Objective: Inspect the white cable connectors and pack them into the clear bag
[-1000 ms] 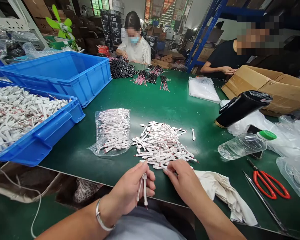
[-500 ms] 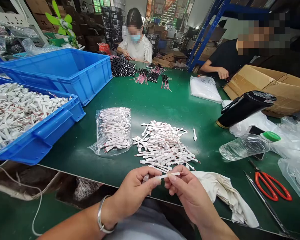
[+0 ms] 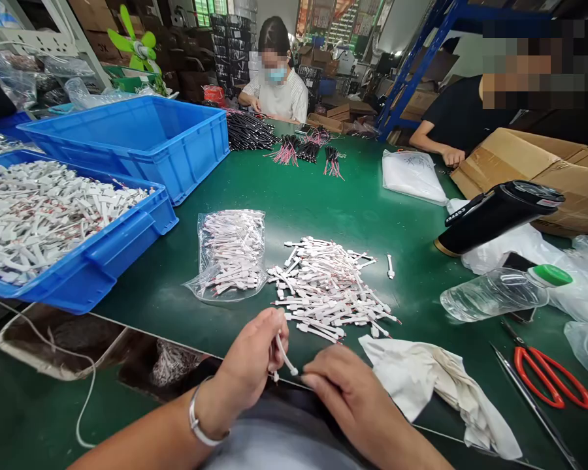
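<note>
Two hands work just above the near edge of the green surface [image 3: 323, 196]. The left hand [image 3: 249, 356], wearing a silver bangle [image 3: 196, 421], is curled and pinches a white sleeved wire lead [image 3: 285, 357] between thumb and fingers, its tip slanting down toward the right hand [image 3: 353, 398]. That hand's fingers lie pressed together just beside the tip; whether they grip anything, I cannot tell. Ahead sits a loose pile of matching leads [image 3: 328, 290], between a clear plastic bag of leads [image 3: 230, 254] on its left and a crumpled white cloth [image 3: 421, 385] near the right hand. A blue crate of leads [image 3: 93, 277] stands further left.
</note>
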Motion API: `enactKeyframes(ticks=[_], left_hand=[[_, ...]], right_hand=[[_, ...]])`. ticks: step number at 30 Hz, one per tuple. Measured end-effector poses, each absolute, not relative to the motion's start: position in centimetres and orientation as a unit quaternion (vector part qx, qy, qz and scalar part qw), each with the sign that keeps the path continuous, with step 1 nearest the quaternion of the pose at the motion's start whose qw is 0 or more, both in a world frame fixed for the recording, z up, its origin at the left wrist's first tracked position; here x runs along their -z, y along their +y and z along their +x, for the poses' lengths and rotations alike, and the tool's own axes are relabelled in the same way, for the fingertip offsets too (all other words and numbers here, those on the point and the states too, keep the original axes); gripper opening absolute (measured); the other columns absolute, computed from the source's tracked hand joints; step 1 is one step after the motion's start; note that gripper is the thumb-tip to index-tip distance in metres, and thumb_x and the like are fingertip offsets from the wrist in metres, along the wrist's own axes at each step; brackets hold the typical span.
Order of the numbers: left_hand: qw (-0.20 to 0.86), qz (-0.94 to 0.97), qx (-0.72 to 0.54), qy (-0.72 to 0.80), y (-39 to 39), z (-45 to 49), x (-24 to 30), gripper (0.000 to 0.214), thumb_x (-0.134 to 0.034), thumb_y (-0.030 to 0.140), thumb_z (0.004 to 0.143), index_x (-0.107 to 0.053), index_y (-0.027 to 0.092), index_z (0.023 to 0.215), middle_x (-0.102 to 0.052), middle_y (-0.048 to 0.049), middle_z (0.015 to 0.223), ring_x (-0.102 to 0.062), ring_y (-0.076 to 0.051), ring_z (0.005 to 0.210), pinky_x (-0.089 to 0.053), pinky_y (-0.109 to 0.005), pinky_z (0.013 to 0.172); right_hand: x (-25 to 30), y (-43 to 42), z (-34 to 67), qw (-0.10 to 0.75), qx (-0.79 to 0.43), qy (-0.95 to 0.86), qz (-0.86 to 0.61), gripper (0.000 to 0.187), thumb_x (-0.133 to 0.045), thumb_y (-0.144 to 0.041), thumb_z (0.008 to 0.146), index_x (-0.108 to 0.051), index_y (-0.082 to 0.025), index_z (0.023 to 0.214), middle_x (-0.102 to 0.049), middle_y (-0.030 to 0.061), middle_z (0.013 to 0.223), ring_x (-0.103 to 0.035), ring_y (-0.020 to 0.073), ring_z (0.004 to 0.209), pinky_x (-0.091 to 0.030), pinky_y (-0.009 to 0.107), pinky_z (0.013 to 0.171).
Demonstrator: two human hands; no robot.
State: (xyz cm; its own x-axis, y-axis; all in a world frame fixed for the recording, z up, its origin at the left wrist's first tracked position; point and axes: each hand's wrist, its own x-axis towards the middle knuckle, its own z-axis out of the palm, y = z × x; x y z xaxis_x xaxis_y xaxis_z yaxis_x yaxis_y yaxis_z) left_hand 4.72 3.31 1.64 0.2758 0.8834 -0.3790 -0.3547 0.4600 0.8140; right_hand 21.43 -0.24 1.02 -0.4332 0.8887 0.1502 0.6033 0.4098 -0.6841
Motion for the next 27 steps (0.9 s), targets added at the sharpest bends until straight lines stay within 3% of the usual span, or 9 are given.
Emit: enactKeyframes(ticks=[4,7,10,14,17,19,22,27], left_hand=[[0.800,0.234,-0.359,0.421,3.8,3.8,-2.3,0.035,-0.062,0.047,0.074,-0.045,0.017,0.068,-0.052,0.0028,0.060,-0.048,-0.007,0.049,-0.041,-0.018,0.049],[0.798,0.264,-0.327,0.433,3.8,3.2,-2.2,0.033,-0.066,0.044,0.071,-0.047,0.018,0.077,-0.053,0.0036,0.061,-0.046,-0.006,0.045,-0.036,-0.016,0.042],[0.718,0.375,-0.345,0.474,3.7,2.8,-1.9,0.029,-0.068,0.038,0.070,-0.053,0.018,0.086,-0.051,0.0047,0.064,-0.036,-0.003,0.044,-0.027,-0.014,0.040],[0.596,0.557,-0.343,0.466,3.5,2.7,-2.1,0.032,-0.069,0.023,0.069,-0.063,0.020,0.100,-0.057,-0.0018,0.089,-0.047,-0.009,0.062,-0.040,-0.021,0.060],[0.579,0.610,-0.325,0.431,3.5,3.1,-2.1,0.016,-0.058,0.030,0.079,-0.067,0.018,0.085,-0.060,-0.0032,0.080,-0.051,-0.013,0.071,-0.040,-0.023,0.067],[0.614,0.575,-0.313,0.440,3.6,3.5,-1.9,0.027,-0.053,0.038,0.082,-0.062,0.016,0.071,-0.054,0.0001,0.063,-0.045,-0.010,0.058,-0.036,-0.020,0.056],[0.688,0.480,-0.299,0.454,3.7,4.1,-1.2,0.036,-0.052,0.049,0.080,-0.052,0.016,0.067,-0.042,0.0053,0.053,-0.029,-0.005,0.042,-0.021,-0.018,0.040],[0.745,0.368,-0.347,0.435,3.7,4.6,-0.7,0.036,-0.055,0.051,0.078,-0.049,0.016,0.070,-0.035,0.0080,0.048,-0.024,-0.004,0.042,-0.016,-0.015,0.039]], right_hand=[[0.5,1.8,22.2,0.236,-0.086,-0.776,-0.578,0.018,-0.046,-0.022,0.089,-0.057,-0.020,0.074,-0.056,0.0047,0.074,-0.049,0.0197,0.074,-0.040,0.032,0.067],[1.2,2.5,22.4,0.208,-0.058,-0.790,-0.574,0.020,-0.044,-0.020,0.089,-0.052,-0.020,0.071,-0.054,0.0030,0.072,-0.047,0.0187,0.072,-0.038,0.031,0.066],[0.9,2.1,22.2,0.216,-0.020,-0.807,-0.549,0.019,-0.043,-0.017,0.090,-0.052,-0.020,0.074,-0.055,0.0034,0.074,-0.047,0.0188,0.074,-0.035,0.032,0.068],[-0.2,0.7,22.1,0.275,0.026,-0.822,-0.498,0.011,-0.047,-0.011,0.088,-0.054,-0.019,0.084,-0.061,0.0045,0.087,-0.049,0.0195,0.084,-0.033,0.035,0.078],[-0.6,0.0,22.1,0.317,-0.049,-0.817,-0.480,0.011,-0.047,-0.011,0.088,-0.052,-0.021,0.087,-0.061,0.0028,0.085,-0.052,0.0170,0.082,-0.037,0.032,0.077],[-0.6,-0.3,22.0,0.342,-0.174,-0.773,-0.506,0.008,-0.045,-0.017,0.090,-0.051,-0.021,0.087,-0.059,0.0005,0.077,-0.053,0.0139,0.073,-0.041,0.027,0.069],[-0.7,-0.5,21.7,0.353,-0.362,-0.657,-0.559,0.013,-0.043,-0.029,0.092,-0.052,-0.021,0.087,-0.058,-0.0010,0.072,-0.055,0.0121,0.067,-0.044,0.024,0.063],[-1.5,-0.4,21.4,0.252,-0.462,-0.681,-0.509,0.022,-0.042,-0.033,0.092,-0.060,-0.021,0.084,-0.062,-0.0004,0.075,-0.057,0.0128,0.071,-0.044,0.023,0.067]])
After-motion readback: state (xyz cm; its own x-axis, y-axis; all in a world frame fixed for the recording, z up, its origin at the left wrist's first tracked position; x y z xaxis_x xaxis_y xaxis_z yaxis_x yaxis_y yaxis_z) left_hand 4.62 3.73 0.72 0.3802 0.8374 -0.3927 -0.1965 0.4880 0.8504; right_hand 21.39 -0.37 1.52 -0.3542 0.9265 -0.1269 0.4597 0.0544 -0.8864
